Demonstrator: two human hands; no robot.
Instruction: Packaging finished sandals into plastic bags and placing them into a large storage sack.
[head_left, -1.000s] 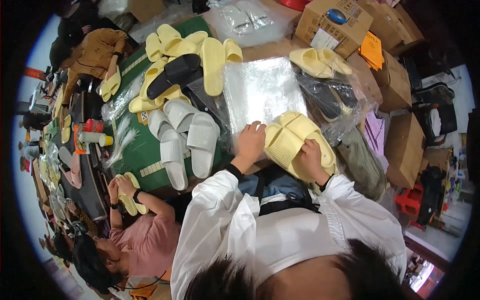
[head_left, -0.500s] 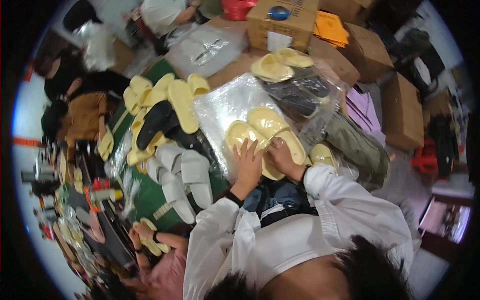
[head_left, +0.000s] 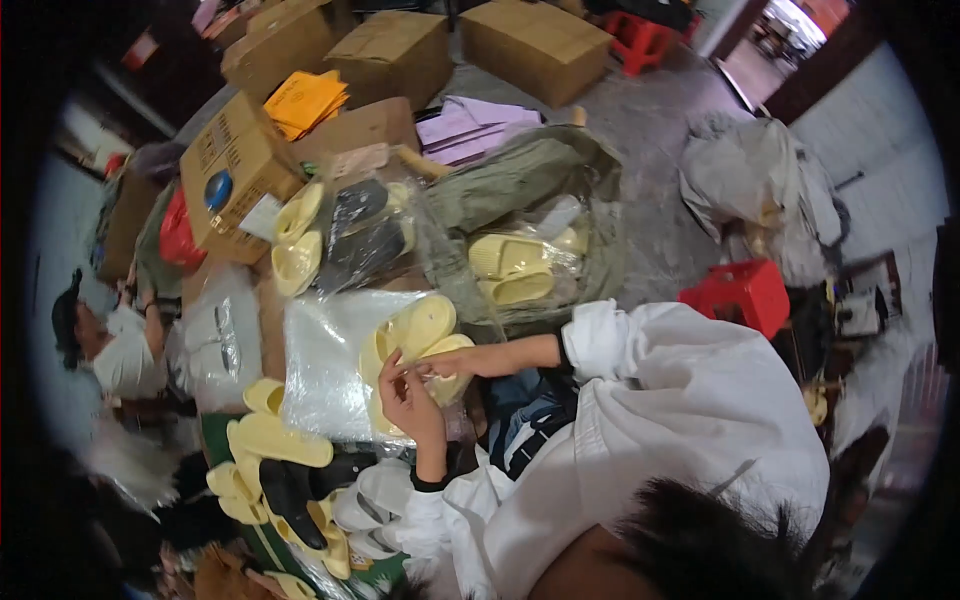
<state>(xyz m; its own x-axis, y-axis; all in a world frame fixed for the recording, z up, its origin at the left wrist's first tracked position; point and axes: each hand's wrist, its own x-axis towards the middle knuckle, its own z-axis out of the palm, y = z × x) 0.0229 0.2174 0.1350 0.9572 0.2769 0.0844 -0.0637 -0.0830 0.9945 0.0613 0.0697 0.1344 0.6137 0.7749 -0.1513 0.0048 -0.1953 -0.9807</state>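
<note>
A pair of pale yellow slippers [head_left: 418, 322] lies on a stack of flat clear plastic bags [head_left: 318, 350], with what looks like shiny clear film around them. My left hand [head_left: 412, 402] is over the near part of the pair, thumb and fingers pinched together. From the right, my right hand [head_left: 450, 363] reaches across the slippers, its closed fingertips meeting the left ones. Whatever is between the fingers is too thin to make out. Close by on the table's left are more yellow slippers [head_left: 285, 440], a black slipper [head_left: 290, 500] and grey slippers [head_left: 372, 495].
Bagged black slippers [head_left: 365, 235] and yellow slippers [head_left: 297, 240] lie beyond the stack. An olive sack [head_left: 540, 180] with bagged yellow slippers stands to the right. Cardboard boxes [head_left: 390, 58] and a red stool [head_left: 738, 297] are farther off. A person in white [head_left: 130, 350] is at far left.
My view has swung to the right, showing the open sack and stool. My left hand has gone from lying spread on the slippers to a pinch against my right fingertips.
</note>
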